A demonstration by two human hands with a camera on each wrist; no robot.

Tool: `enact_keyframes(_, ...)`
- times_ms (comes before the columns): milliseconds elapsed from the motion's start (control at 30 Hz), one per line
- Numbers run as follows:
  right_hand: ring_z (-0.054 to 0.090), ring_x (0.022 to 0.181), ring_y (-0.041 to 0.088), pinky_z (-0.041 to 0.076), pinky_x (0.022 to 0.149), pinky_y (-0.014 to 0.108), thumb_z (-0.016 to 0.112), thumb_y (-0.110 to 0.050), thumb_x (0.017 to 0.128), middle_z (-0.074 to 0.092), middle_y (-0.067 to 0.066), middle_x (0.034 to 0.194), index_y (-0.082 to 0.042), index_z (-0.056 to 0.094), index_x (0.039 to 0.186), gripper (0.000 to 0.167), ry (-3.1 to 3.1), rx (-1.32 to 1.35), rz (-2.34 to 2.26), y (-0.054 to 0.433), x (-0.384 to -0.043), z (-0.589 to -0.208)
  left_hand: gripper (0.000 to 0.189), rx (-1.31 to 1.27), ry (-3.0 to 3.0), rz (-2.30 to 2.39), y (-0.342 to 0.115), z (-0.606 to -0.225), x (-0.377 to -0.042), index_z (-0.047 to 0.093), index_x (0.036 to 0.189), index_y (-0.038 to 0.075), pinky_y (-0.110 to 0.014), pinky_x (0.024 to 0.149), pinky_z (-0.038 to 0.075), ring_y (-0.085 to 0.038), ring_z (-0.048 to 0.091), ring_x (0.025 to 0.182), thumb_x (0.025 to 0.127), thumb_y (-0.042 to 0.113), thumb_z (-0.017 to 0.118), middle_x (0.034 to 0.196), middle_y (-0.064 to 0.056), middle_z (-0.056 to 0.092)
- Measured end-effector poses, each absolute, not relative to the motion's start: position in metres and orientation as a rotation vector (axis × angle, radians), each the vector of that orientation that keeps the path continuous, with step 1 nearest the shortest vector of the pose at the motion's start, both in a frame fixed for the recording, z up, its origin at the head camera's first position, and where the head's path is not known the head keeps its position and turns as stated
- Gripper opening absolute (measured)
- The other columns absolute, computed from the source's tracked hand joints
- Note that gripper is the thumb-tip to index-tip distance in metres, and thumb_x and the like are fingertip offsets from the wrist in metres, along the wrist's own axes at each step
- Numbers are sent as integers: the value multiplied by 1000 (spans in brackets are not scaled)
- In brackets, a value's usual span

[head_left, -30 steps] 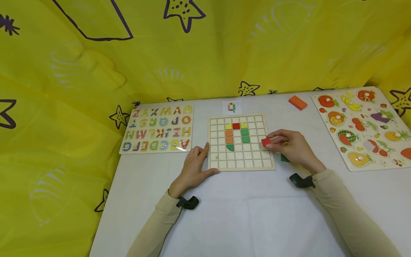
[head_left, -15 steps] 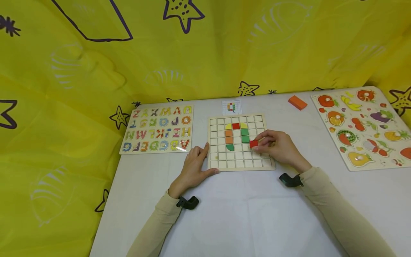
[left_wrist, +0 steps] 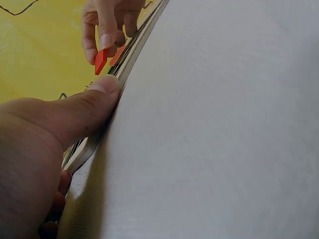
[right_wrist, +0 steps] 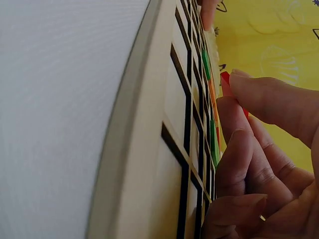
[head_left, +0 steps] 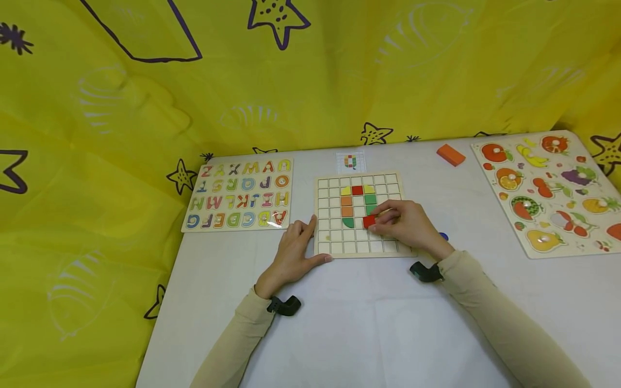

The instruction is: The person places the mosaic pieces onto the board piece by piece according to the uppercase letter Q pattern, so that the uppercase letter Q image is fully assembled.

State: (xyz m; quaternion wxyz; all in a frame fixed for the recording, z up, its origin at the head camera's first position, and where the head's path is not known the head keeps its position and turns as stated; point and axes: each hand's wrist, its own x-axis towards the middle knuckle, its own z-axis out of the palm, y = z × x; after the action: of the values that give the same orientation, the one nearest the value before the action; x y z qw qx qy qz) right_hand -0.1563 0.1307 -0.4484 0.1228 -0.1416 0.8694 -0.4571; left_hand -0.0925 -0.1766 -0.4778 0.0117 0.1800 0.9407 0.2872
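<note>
My left hand (head_left: pixel 291 256) holds the near left corner of a wooden grid board (head_left: pixel 335 248). Its thumb (left_wrist: pixel 99 92) lies on the near edge, and its other fingers are at the left side. Between thumb and fingertips my right hand (head_left: pixel 409 223) pinches a red square tile (head_left: pixel 368 221), tilted just above the board's middle cells. In the right wrist view the red tile (right_wrist: pixel 227 83) is partly hidden by the fingers. Yellow, red, orange and green tiles (head_left: pixel 346 206) form an arch in the cells. A green rounded tile (head_left: pixel 347 222) ends its left leg.
Behind the board lies a small pattern card (head_left: pixel 350 161). An alphabet puzzle (head_left: pixel 237 195) is at left, a fruit puzzle (head_left: pixel 548 194) at right. An orange block (head_left: pixel 450 154) lies at the back. A blue piece (head_left: pixel 443 236) shows beside the right wrist. A yellow curtain (head_left: pixel 310 81) hangs behind.
My right hand has carried the red tile leftward from the board's right edge to its middle cells. A blue piece has come into sight by the right wrist. The left hand has stayed put.
</note>
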Motion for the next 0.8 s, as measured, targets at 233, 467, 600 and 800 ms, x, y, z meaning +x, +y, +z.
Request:
enact_keyframes(233, 57, 72, 18, 44, 65, 23, 90, -17, 85, 72, 6, 88, -5, 76, 109, 29, 2554, -460, -1339, 122, -158, -451, 106, 555, 2921, 904, -176, -477, -93, 34, 164, -2, -34, 86, 32, -18, 38, 93, 85, 40, 90, 106, -7, 49)
enact_keyframes(467, 55, 72, 19, 42, 66, 26, 90, -17, 85, 66, 6, 83, -4, 76, 106, 28, 2589, -485, -1308, 116, -160, -454, 106, 557, 2921, 885, -176, -476, -93, 34, 163, -2, -33, 85, 31, -18, 37, 93, 85, 41, 90, 106, -8, 49)
enact_keyframes(600, 55, 71, 19, 41, 66, 28, 90, -16, 85, 65, 5, 82, -4, 76, 106, 27, 2608, -482, -1286, 114, -160, -453, 106, 555, 2920, 885, -176, -475, -93, 34, 164, -2, -33, 84, 31, -18, 37, 93, 85, 41, 90, 105, -8, 49)
enact_keyframes(800, 53, 70, 18, 37, 65, 30, 89, -16, 85, 64, 3, 81, -6, 77, 105, 26, 2627, -469, -1241, 111, -160, -453, 106, 543, 2914, 887, -177, -476, -94, 33, 164, -1, -32, 84, 30, -17, 36, 93, 85, 40, 90, 105, -7, 49)
